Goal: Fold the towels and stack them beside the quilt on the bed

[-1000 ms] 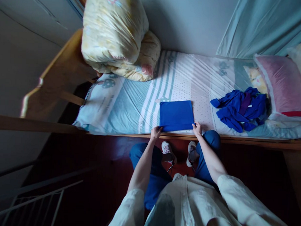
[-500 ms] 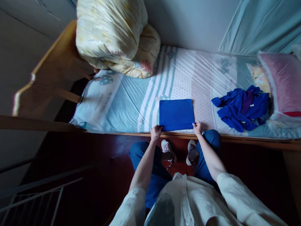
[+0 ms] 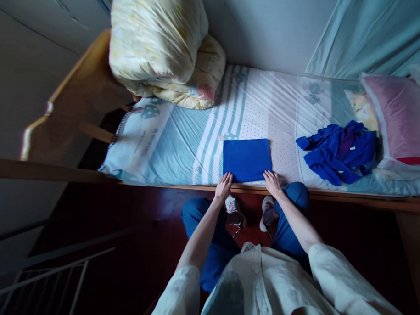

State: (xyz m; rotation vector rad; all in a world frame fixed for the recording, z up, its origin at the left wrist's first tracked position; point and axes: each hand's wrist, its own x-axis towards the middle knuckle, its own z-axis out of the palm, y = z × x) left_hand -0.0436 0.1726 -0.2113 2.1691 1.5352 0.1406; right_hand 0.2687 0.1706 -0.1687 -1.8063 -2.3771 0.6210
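Note:
A flat blue rectangle of folded cloth lies on the patterned bed sheet, close to the bed's front edge. My left hand rests on its near left corner, fingers stretched out flat. On the near right corner lies my right hand, its fingers also extended over the cloth. Neither hand grips the fabric. To the right sits a crumpled heap of blue clothing with a darker patch and a small white label.
A bulky yellow quilt is piled at the left end by the wooden bed end. Pink pillow and a cat-print cushion lie at the right. A pale curtain hangs behind. White metal rails stand lower left.
Both hands have gone from pinching the near corners of the blue cloth to lying flat on them. The near edge is now smoothed down, and the hands sit slightly closer together.

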